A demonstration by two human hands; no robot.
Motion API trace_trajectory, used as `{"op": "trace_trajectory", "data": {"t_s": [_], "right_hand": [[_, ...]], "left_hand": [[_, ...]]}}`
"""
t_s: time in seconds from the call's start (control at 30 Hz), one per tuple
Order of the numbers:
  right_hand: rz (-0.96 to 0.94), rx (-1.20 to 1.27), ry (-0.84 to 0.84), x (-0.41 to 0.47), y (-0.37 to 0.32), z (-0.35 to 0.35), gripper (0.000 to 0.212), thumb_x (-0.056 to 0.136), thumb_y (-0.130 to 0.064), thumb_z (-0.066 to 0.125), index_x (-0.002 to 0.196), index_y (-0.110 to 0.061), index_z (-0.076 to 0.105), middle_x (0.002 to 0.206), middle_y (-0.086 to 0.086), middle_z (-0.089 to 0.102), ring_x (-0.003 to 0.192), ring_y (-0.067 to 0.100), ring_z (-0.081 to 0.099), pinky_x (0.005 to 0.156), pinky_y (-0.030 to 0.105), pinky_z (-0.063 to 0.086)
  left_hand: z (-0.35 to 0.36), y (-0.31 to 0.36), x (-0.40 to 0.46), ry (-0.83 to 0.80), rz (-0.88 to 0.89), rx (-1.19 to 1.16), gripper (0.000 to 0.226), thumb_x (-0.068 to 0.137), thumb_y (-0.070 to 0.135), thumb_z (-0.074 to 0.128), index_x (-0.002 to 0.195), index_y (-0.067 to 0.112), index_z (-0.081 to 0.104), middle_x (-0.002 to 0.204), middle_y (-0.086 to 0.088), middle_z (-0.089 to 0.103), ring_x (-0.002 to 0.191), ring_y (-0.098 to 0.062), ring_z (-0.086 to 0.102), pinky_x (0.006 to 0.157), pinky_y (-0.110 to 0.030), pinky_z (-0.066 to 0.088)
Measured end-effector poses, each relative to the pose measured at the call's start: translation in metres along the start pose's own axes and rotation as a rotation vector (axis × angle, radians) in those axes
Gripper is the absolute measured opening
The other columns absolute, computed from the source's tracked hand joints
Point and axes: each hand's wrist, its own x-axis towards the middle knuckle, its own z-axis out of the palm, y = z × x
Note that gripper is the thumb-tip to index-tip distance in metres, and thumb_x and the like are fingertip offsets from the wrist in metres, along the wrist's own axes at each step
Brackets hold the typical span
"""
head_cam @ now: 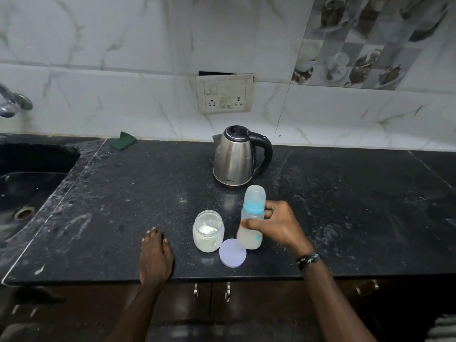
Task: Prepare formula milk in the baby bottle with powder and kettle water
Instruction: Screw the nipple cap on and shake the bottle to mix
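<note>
capped baby bottle [251, 218] of cloudy liquid, slightly tilted on the counter [123, 193], right hand [276, 225] wrapped around it. open powder jar [208, 230] and its lid [232, 253] just beside, kettle [237, 156] behind. left hand [155, 257] flat on counter edge, fingers together, holding nothing.

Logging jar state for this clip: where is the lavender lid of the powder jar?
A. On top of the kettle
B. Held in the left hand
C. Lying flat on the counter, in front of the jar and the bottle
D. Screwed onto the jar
C: the lavender lid lies flat on the counter just in front of the open powder jar and the baby bottle, while the left hand rests empty on the counter.
</note>
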Motion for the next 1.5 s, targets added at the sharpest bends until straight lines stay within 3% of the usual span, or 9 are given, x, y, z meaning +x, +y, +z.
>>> {"op": "trace_trajectory", "data": {"t_s": [0.3, 0.43, 0.53, 0.9, 1.03, 1.17, 1.27, 1.4, 1.5], "right_hand": [[0.020, -0.006, 0.041, -0.007, 0.000, 0.005, 0.032, 0.067, -0.020, 0.089, 0.096, -0.015, 0.076, 0.089, -0.003, 0.078, 0.085, 0.013, 0.076, 0.080, 0.036, 0.061], [0.047, -0.098, 0.043, -0.005, -0.003, 0.002, 0.046, 0.056, -0.045, 0.086, 0.094, -0.022, 0.074, 0.088, -0.008, 0.077, 0.080, 0.005, 0.073, 0.074, 0.031, 0.060], [-0.021, -0.078, 0.010, -0.009, -0.001, 0.004, 0.029, 0.069, -0.017, 0.088, 0.095, -0.016, 0.074, 0.095, 0.004, 0.078, 0.082, 0.009, 0.075, 0.078, 0.032, 0.061], [0.064, -0.069, 0.050, -0.006, 0.000, 0.002, 0.050, 0.057, -0.044, 0.088, 0.099, -0.020, 0.075, 0.090, -0.009, 0.077, 0.082, 0.006, 0.074, 0.075, 0.031, 0.060], [-0.016, -0.069, 0.021, -0.013, 0.000, 0.005, 0.034, 0.068, -0.021, 0.090, 0.097, -0.013, 0.075, 0.094, 0.002, 0.078, 0.083, 0.011, 0.075, 0.080, 0.038, 0.062], [0.071, -0.156, -0.001, -0.010, -0.005, 0.004, 0.049, 0.059, -0.044, 0.089, 0.099, -0.020, 0.074, 0.092, -0.008, 0.076, 0.084, 0.009, 0.073, 0.076, 0.034, 0.060], [-0.023, -0.103, -0.027, -0.013, -0.001, 0.006, 0.034, 0.069, -0.021, 0.089, 0.098, -0.011, 0.075, 0.091, 0.000, 0.078, 0.090, 0.022, 0.075, 0.080, 0.038, 0.061], [0.051, -0.196, 0.002, -0.007, -0.003, 0.003, 0.050, 0.058, -0.046, 0.088, 0.098, -0.020, 0.073, 0.091, -0.009, 0.075, 0.083, 0.009, 0.072, 0.075, 0.033, 0.059], [0.033, -0.084, -0.083, -0.010, 0.000, 0.004, 0.033, 0.068, -0.024, 0.089, 0.096, -0.013, 0.076, 0.089, -0.001, 0.078, 0.083, 0.014, 0.075, 0.073, 0.031, 0.061]], "left_hand": [[-0.001, 0.001, 0.001, -0.007, 0.005, -0.001, 0.026, 0.099, 0.009, 0.051, 0.120, -0.003, 0.061, 0.138, -0.026, 0.054, 0.130, -0.042, 0.048, 0.112, -0.054, 0.038], [0.001, 0.000, -0.002, -0.006, 0.000, 0.009, 0.026, 0.099, 0.009, 0.051, 0.119, -0.003, 0.061, 0.138, -0.026, 0.054, 0.130, -0.041, 0.049, 0.113, -0.053, 0.037], [-0.002, 0.001, 0.001, -0.003, 0.007, -0.002, 0.026, 0.099, 0.009, 0.051, 0.120, -0.003, 0.061, 0.139, -0.027, 0.054, 0.131, -0.042, 0.049, 0.113, -0.053, 0.036], [0.002, -0.004, -0.001, -0.028, -0.004, 0.025, 0.029, 0.100, 0.011, 0.049, 0.122, -0.003, 0.060, 0.141, -0.026, 0.052, 0.133, -0.041, 0.047, 0.115, -0.051, 0.034], [0.000, -0.001, 0.002, -0.023, 0.004, 0.004, 0.027, 0.099, 0.010, 0.050, 0.120, -0.003, 0.060, 0.139, -0.026, 0.053, 0.131, -0.042, 0.048, 0.113, -0.053, 0.035], [-0.001, 0.001, 0.000, -0.006, 0.006, 0.015, 0.025, 0.098, 0.008, 0.052, 0.119, -0.003, 0.061, 0.138, -0.026, 0.054, 0.130, -0.042, 0.049, 0.113, -0.052, 0.036], [-0.001, 0.002, 0.001, -0.011, 0.008, 0.002, 0.027, 0.098, 0.008, 0.052, 0.120, -0.004, 0.061, 0.139, -0.027, 0.053, 0.131, -0.042, 0.048, 0.113, -0.052, 0.035], [0.000, 0.000, -0.001, -0.012, -0.001, 0.000, 0.028, 0.098, 0.008, 0.052, 0.122, -0.004, 0.060, 0.140, -0.026, 0.053, 0.132, -0.042, 0.047, 0.114, -0.053, 0.035], [-0.001, 0.000, 0.002, -0.009, 0.005, -0.013, 0.028, 0.098, 0.008, 0.052, 0.122, -0.004, 0.060, 0.140, -0.026, 0.053, 0.132, -0.042, 0.047, 0.113, -0.053, 0.036]]}}
